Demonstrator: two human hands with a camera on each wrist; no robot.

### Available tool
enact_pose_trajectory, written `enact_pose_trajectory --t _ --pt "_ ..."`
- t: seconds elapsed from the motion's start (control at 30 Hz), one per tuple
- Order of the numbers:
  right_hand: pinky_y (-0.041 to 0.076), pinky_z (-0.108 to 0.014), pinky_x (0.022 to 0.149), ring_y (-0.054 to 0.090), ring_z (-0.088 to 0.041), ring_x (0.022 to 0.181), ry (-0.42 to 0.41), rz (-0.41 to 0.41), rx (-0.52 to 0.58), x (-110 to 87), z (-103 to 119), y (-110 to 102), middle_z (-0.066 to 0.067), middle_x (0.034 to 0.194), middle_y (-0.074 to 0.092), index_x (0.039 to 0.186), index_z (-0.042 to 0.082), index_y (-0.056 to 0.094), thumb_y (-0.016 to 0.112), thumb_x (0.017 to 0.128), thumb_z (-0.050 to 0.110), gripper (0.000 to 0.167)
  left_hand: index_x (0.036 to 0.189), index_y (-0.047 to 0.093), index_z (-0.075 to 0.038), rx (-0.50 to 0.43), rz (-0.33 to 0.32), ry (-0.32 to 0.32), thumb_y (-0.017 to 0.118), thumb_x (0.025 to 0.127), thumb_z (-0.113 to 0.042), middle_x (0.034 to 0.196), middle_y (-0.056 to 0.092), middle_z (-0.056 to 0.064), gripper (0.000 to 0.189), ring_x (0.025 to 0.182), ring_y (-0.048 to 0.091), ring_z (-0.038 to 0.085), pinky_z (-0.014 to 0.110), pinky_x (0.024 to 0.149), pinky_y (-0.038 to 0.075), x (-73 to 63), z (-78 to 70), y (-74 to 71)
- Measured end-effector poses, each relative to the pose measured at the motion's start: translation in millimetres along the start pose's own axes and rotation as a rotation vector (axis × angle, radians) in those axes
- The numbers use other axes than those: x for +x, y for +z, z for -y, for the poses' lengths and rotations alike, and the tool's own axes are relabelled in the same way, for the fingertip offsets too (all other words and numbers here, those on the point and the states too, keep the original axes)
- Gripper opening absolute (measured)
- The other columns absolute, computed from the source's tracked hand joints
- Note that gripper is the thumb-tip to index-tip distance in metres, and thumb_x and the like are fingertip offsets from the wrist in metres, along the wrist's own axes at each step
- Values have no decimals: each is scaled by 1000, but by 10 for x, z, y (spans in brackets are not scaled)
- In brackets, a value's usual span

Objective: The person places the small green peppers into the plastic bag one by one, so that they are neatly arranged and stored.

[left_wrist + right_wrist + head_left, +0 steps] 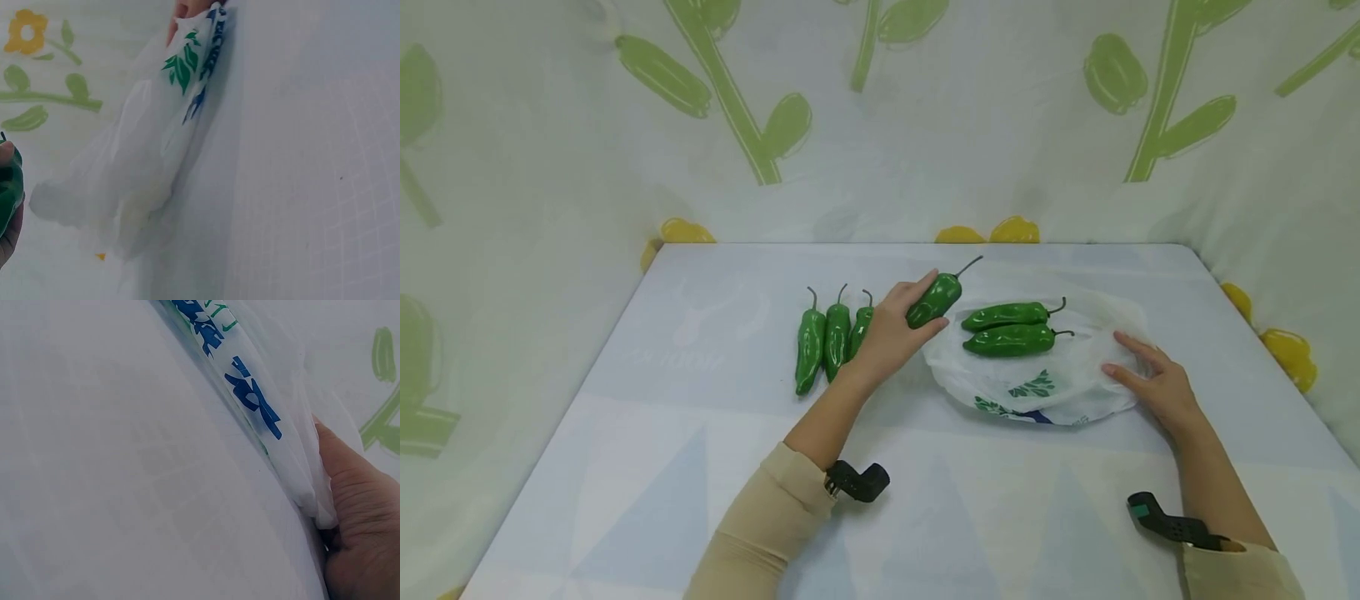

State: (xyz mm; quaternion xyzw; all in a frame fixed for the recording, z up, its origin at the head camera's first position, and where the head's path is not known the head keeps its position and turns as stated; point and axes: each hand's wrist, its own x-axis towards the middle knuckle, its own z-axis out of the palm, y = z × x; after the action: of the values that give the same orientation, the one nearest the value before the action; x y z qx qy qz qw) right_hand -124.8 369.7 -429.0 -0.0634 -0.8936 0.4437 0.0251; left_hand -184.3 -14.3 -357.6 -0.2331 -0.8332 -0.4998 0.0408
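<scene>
Green pepper point(937, 298) looks light, firm, slick; best held round the body, as left hand point(891, 329) grips it, right hand point(1167, 390) pinching bag point(1088, 379).

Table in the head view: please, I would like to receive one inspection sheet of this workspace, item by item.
Surface: white tabletop with pale blue shapes.
Job's things: three green peppers side by side, one partly hidden by the left hand; two more peppers on a white plastic bag.
Clutter: nothing seen.
Grippers: left hand holds a sixth pepper; right hand touches the bag's right side; a black device on each wrist.
Cables: nothing seen.
Surroundings: pale backdrop printed with green plants and yellow flowers.
</scene>
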Motion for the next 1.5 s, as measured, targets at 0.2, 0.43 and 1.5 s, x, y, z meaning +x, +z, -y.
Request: enact_pose_trajectory --t 0.2,0.43,1.5 --pt "1 -64 110 0 -40 143 -12 1 1 2 -8 2 -20 155 15 146 11 33 65 89 34 69 147 36 -16 27 100 43 67 88 -22 127 51 10 67 121 51 23 35 102 42 95 -64 219" --pt "1 -64 110 0 -41 143 -21 -6 -3 6 -18 15 -21 155 16 146 9 34 66 89 34 70 149 32 -19 151 210 80 63 89 -30 133 47 6 68 118 53 19 27 94 46 222 -208 440" --pt "2 -65 109 2 -43 143 -17 -14 -28 33 -23 21 -22 154 18 146 7 33 65 89 35 72 138 51 -21 730 331 447 62 92 -30 125 56 0 48 115 53 15 21 95 43 235 -57 1217"
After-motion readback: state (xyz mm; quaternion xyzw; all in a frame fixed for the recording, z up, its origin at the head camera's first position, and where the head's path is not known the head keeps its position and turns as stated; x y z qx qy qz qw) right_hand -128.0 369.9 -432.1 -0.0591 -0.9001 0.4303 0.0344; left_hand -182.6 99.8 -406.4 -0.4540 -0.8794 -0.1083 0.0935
